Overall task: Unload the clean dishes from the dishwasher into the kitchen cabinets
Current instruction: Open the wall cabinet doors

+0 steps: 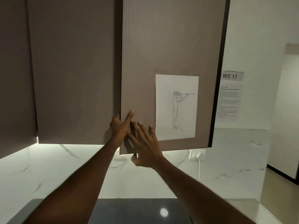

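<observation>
A brown upper cabinet door [161,46] stands slightly ajar, its left edge out from the closed neighbouring door [72,70]. My left hand [119,126] grips that left edge near the bottom corner, thumb on the front and fingers hidden behind it. My right hand [145,146] lies flat on the door's front with fingers spread, its thumb at the bottom edge. No dishes or dishwasher are in view, and the cabinet's inside is hidden.
A paper sheet [177,107] with a line drawing of a figure is taped to the door. A dark glossy countertop [137,210] lies below, against a white marble backsplash with a wall socket [197,154]. A "WS 17" sign [229,76] hangs on the right wall.
</observation>
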A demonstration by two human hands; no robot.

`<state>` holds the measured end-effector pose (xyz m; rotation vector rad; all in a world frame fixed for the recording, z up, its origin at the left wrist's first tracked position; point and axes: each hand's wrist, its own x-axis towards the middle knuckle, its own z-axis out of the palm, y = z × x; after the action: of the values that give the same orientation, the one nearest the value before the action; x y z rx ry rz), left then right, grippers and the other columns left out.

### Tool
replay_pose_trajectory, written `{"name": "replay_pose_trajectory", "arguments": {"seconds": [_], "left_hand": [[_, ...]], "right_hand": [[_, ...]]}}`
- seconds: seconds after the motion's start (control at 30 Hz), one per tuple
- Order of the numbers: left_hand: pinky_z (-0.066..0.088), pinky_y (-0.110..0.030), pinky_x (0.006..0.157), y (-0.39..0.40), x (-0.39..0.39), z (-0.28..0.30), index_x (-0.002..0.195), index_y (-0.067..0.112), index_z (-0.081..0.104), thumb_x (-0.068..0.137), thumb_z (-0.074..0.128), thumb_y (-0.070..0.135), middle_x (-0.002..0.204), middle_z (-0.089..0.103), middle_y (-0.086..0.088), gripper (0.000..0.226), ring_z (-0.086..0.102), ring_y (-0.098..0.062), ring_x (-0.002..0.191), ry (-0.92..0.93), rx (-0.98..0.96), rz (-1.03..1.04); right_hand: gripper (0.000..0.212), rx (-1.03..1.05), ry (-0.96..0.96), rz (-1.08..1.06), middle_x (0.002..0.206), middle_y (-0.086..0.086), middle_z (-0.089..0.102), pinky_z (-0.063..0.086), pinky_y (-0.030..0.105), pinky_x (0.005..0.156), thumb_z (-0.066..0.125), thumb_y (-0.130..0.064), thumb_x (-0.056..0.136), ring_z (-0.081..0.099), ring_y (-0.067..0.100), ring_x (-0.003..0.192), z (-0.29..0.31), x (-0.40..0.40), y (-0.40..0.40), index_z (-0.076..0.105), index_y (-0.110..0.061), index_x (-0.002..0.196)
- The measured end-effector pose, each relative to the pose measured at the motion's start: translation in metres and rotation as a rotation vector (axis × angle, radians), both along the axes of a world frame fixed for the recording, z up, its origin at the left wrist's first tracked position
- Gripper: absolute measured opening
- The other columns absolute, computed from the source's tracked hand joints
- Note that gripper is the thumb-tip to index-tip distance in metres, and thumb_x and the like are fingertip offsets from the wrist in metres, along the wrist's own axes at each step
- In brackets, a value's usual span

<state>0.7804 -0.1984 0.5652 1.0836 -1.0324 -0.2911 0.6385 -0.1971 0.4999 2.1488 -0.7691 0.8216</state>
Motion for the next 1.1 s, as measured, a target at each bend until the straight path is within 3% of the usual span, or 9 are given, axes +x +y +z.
{"name": "replay_pose_trajectory", "arguments": {"seconds": [0.1, 0.2, 0.5, 0.6, 0.7, 0.77, 0.9, 1.03, 1.1], "left_hand": [[0.045, -0.028, 0.086, 0.023, -0.015, -0.001, 0.122, 0.010, 0.071, 0.087, 0.073, 0.059, 0.113, 0.071, 0.003, 0.060, 0.066, -0.017, 0.101, 0.057, -0.002, 0.069], [0.043, -0.024, 0.084, 0.053, -0.032, 0.001, 0.118, 0.012, 0.073, 0.090, 0.072, 0.055, 0.107, 0.072, 0.003, 0.051, 0.062, -0.011, 0.093, 0.010, -0.039, 0.113], [0.056, -0.035, 0.085, 0.133, -0.085, -0.012, 0.102, 0.030, 0.069, 0.083, 0.063, 0.076, 0.093, 0.073, 0.013, 0.050, 0.072, -0.019, 0.091, -0.058, -0.061, 0.183], [0.055, -0.034, 0.080, 0.169, -0.119, -0.011, 0.114, 0.020, 0.072, 0.089, 0.065, 0.067, 0.102, 0.078, -0.002, 0.053, 0.072, -0.026, 0.092, -0.101, -0.056, 0.256], [0.053, -0.033, 0.071, 0.204, -0.158, -0.008, 0.107, 0.021, 0.069, 0.092, 0.061, 0.065, 0.095, 0.078, -0.005, 0.047, 0.072, -0.029, 0.085, -0.186, -0.033, 0.351], [0.054, -0.035, 0.070, 0.218, -0.183, -0.012, 0.103, 0.023, 0.067, 0.092, 0.053, 0.065, 0.091, 0.076, -0.004, 0.046, 0.072, -0.030, 0.083, -0.203, 0.019, 0.364], [0.056, -0.022, 0.074, 0.250, -0.246, -0.016, 0.120, 0.010, 0.070, 0.106, 0.054, 0.035, 0.104, 0.076, -0.007, 0.033, 0.073, -0.022, 0.091, -0.064, 0.007, 0.261], [0.051, -0.009, 0.063, 0.274, -0.307, -0.022, 0.123, 0.014, 0.064, 0.108, 0.052, 0.014, 0.101, 0.071, 0.008, 0.019, 0.071, 0.003, 0.082, 0.191, -0.020, -0.043], [0.050, -0.014, 0.072, 0.274, -0.335, -0.025, 0.127, 0.015, 0.059, 0.103, 0.062, 0.021, 0.103, 0.068, 0.006, 0.025, 0.071, -0.006, 0.087, 0.061, 0.021, 0.028]], "right_hand": [[0.067, 0.039, -0.198, 0.100, 0.157, 0.013, 0.039, 0.038, 0.056, 0.109, 0.064, -0.051, 0.080, 0.044, 0.033, 0.136, 0.028, -0.010, 0.023, 0.054, -0.020, 0.138], [0.059, 0.113, -0.422, -0.001, 0.160, 0.013, 0.033, 0.040, 0.050, 0.111, 0.056, -0.053, 0.087, 0.040, 0.033, 0.139, 0.056, -0.020, 0.041, 0.049, -0.024, 0.138], [0.070, 0.254, -0.545, 0.060, 0.168, 0.013, 0.018, 0.041, 0.052, 0.113, 0.045, -0.068, 0.095, 0.031, 0.036, 0.149, 0.065, -0.059, 0.109, 0.027, -0.034, 0.154], [0.064, 0.313, -0.640, 0.129, 0.168, 0.009, 0.017, 0.040, 0.055, 0.115, 0.045, -0.062, 0.099, 0.033, 0.036, 0.148, 0.067, -0.077, 0.142, 0.024, -0.039, 0.155], [0.056, 0.326, -0.732, 0.194, 0.160, 0.007, 0.029, 0.048, 0.058, 0.106, 0.047, -0.055, 0.099, 0.044, 0.033, 0.138, 0.071, -0.103, 0.169, 0.031, -0.036, 0.149], [0.065, 0.333, -0.808, 0.191, 0.154, 0.007, 0.037, 0.051, 0.056, 0.103, 0.047, -0.066, 0.092, 0.050, 0.030, 0.131, 0.075, -0.118, 0.187, 0.034, -0.034, 0.146], [0.090, 0.357, -0.914, 0.123, 0.152, 0.004, 0.040, 0.049, 0.051, 0.106, 0.046, -0.089, 0.081, 0.050, 0.028, 0.132, 0.088, -0.145, 0.224, 0.029, -0.030, 0.148], [0.066, 0.348, -0.977, 0.035, 0.138, 0.006, 0.053, 0.059, 0.045, 0.096, 0.066, -0.055, 0.092, 0.064, 0.027, 0.113, 0.110, -0.189, 0.248, 0.035, -0.022, 0.141], [0.052, 0.367, -0.977, 0.058, 0.125, 0.006, 0.058, 0.062, 0.041, 0.088, 0.070, -0.035, 0.095, 0.066, 0.024, 0.099, 0.116, -0.214, 0.257, 0.039, -0.019, 0.134]]}}
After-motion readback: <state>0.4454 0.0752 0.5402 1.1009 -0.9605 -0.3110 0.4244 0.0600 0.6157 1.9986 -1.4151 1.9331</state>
